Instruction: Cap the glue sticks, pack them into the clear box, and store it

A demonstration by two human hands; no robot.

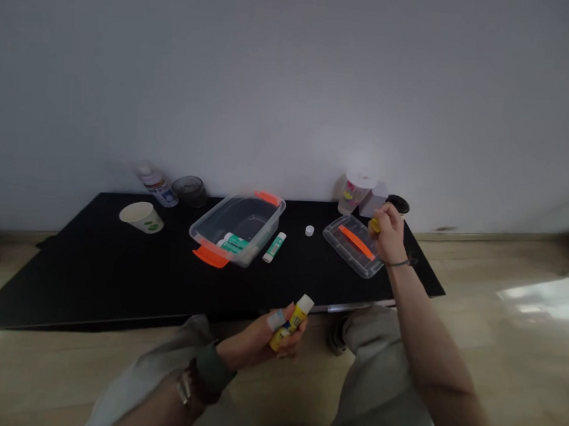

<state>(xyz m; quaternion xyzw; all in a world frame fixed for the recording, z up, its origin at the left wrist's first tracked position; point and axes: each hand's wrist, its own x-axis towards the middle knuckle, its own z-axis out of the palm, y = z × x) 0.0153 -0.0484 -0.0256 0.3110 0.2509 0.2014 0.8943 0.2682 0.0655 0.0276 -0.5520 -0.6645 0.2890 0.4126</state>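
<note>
Glue stick (295,320) slanting, white end (305,303) up-right.

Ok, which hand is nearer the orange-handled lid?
Right: the right hand is by the lid, on its right; the left hand is farther, in front of the table, holding a yellow glue stick.

The yellow tube (295,320) looks like smooth plastic. The box (269,231) and right-hand lid (348,252) are clear, slightly glossy plastic; the far-left cup (147,221) resembles paper. The black surface (161,276) appears smooth and matt, the trousers (376,367) matt cloth.
</note>
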